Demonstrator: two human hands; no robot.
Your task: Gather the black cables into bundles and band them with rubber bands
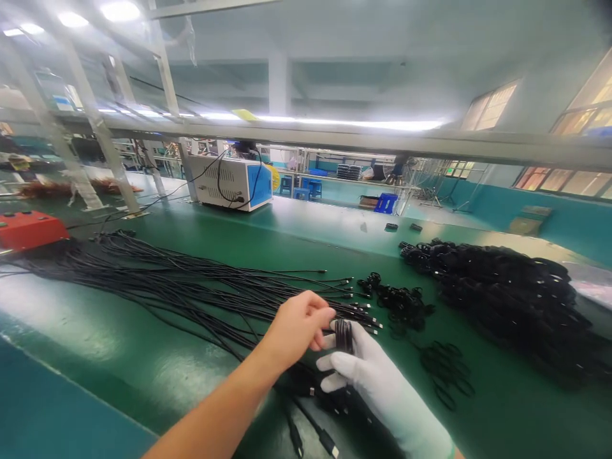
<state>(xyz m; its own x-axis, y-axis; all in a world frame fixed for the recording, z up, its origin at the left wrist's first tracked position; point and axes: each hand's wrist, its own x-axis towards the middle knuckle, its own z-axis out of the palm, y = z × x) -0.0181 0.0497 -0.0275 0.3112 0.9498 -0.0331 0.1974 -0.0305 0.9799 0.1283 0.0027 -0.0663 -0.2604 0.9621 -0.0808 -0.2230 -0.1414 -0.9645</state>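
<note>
In the head view my right hand, in a white glove, grips a small coiled black cable. Its fingers and thumb bend around the loops. My bare left hand is right beside the coil, fingertips curled together at its left side. Whatever is between those fingertips is hidden. Beneath and behind both hands lies a long bundle of straight black cables with metal plugs at their ends. More cable connectors lie on the table just below my hands.
A big heap of coiled black cables is at the right. Nearer are a pile of thin black loops and scattered loops. A red box stands at left, a white-and-blue machine behind on the green table. A metal rail spans overhead.
</note>
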